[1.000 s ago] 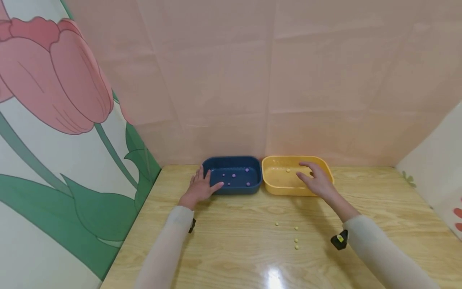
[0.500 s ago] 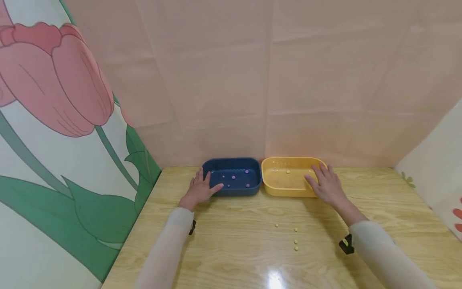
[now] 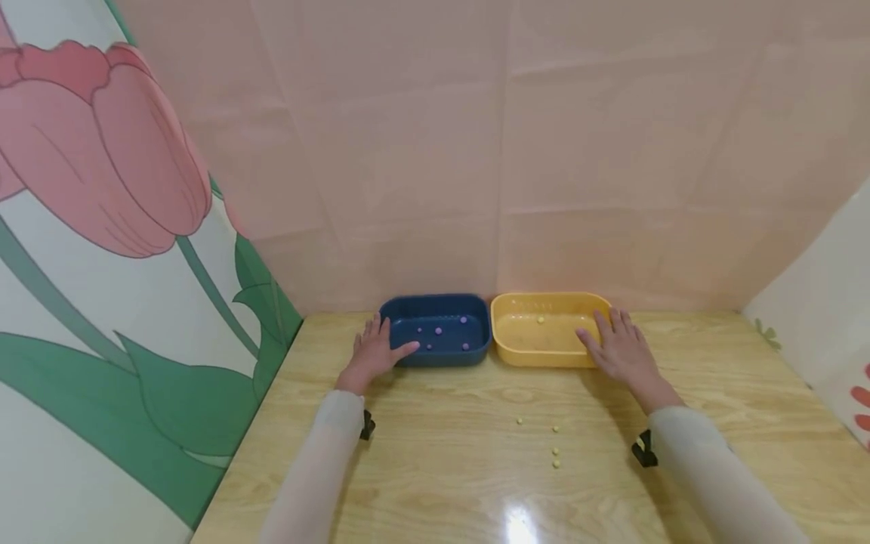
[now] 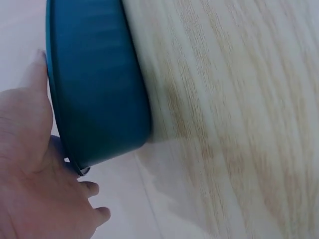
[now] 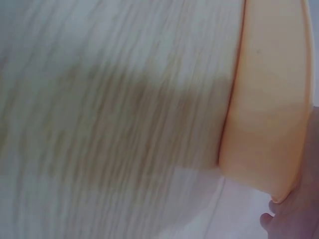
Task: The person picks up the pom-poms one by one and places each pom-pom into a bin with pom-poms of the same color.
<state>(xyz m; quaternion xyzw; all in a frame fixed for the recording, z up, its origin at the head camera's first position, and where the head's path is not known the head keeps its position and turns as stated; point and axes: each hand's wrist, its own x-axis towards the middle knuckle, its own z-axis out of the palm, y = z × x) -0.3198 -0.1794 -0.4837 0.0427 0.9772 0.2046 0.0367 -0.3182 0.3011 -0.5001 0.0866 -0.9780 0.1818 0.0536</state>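
Right hand (image 3: 625,355) shifted, spread like left hand (image 3: 372,353), to end of yellow tray (image 3: 544,359), long axis crosswise.

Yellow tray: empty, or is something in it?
Not empty: in the head view, at least one small yellow ball lies inside the yellow tray.

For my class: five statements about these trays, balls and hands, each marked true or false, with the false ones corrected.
1. The blue tray stands left of the yellow tray. True.
2. Green balls lie in the blue tray. False: purple balls lie there.
3. The left hand is at the yellow tray. False: it is at the blue tray.
4. Four yellow balls lie on the table. True.
5. The right hand is at the yellow tray's right end. True.
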